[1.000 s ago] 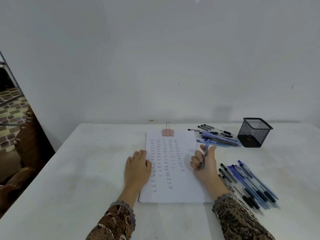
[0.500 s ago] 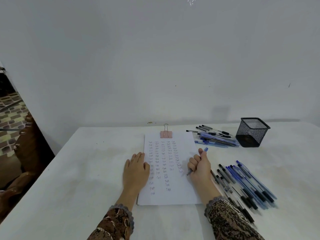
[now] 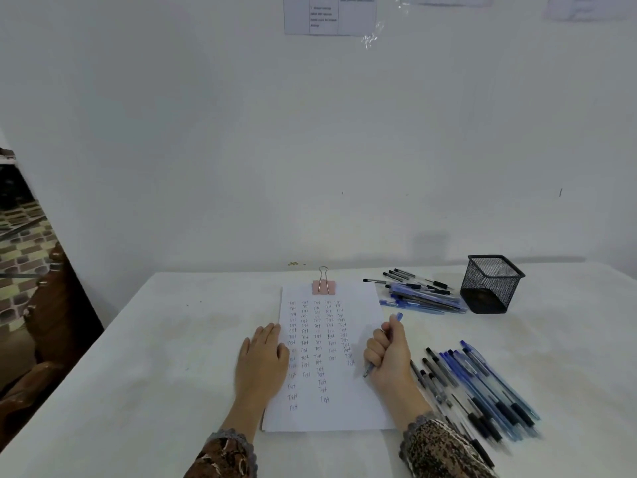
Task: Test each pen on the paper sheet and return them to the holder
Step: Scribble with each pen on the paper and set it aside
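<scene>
A white paper sheet (image 3: 331, 414) with columns of small handwritten words lies in the middle of the table, held at its top by a pink binder clip (image 3: 323, 287). My left hand (image 3: 262, 360) lies flat on the sheet's left edge. My right hand (image 3: 389, 353) grips a blue pen (image 3: 399, 317), its tip touching the paper's right side. The black mesh holder (image 3: 489, 284) stands at the back right and looks empty. A pile of pens (image 3: 418, 294) lies left of the holder. Another spread of pens (image 3: 482, 391) lies right of my right hand.
The white table (image 3: 155, 357) meets a white wall at the back. Dark wooden furniture (image 3: 44, 332) stands past the table's left edge. Printed sheets (image 3: 329, 15) are taped high on the wall.
My right hand brought the pen down from upright in the fist to tip on paper, lower on the right column. The camera tilted upward. My left hand stayed put.
</scene>
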Demonstrator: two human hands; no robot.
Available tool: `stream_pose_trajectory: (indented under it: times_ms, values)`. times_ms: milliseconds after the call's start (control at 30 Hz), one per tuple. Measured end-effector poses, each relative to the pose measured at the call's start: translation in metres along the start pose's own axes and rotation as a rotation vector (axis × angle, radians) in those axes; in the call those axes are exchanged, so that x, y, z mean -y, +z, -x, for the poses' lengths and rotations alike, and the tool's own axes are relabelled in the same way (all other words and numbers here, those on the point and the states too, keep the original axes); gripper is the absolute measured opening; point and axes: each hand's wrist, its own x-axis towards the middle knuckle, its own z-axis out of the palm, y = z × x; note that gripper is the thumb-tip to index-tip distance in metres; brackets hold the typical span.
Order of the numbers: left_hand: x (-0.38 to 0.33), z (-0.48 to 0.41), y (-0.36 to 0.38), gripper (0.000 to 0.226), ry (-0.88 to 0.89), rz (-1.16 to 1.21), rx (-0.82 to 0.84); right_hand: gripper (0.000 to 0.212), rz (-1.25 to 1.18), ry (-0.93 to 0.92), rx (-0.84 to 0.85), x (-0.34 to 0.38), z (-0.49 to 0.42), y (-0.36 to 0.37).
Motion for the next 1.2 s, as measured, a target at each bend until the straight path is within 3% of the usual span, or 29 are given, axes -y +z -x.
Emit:
stream_pose_trajectory:
  times_ms: [133,400,633,700,833,900,933,1033,1200]
  values:
    - [-0.001,0.001,0.000,0.049,-0.008,-0.001,-0.006,0.031,-0.054,0.008,0.068,-0.001,-0.004,-0.002]
    - [0.000,-0.001,0.000,0.050,-0.015,-0.021,-0.015,0.031,-0.111,-0.047,0.037,-0.005,-0.011,-0.002]
    - [-0.002,-0.001,0.000,0.048,-0.023,-0.014,-0.020,0.024,0.029,-0.023,-0.021,0.000,-0.005,0.003]
    - [-0.002,-0.001,0.000,0.048,-0.023,-0.010,-0.022,0.020,0.261,-0.054,-0.032,0.020,0.002,0.008]
    - [-0.001,-0.002,-0.001,0.048,-0.019,-0.012,-0.019,0.031,1.396,-0.422,-0.100,0.082,0.011,0.000]
    - [-0.002,-0.002,-0.001,0.048,-0.025,-0.006,-0.006,0.026,1.761,-0.489,-0.211,0.108,0.014,-0.015]
    - [-0.002,-0.002,0.000,0.049,-0.027,-0.002,-0.003,0.019,1.871,-0.455,-0.270,0.118,0.015,-0.024]
    - [-0.002,-0.002,-0.001,0.049,-0.030,-0.006,0.001,0.027,2.101,-0.244,-0.367,0.129,0.023,-0.046]
    - [-0.004,0.000,-0.003,0.048,-0.024,-0.014,0.001,0.029,2.154,-0.146,-0.359,0.124,0.036,-0.053]
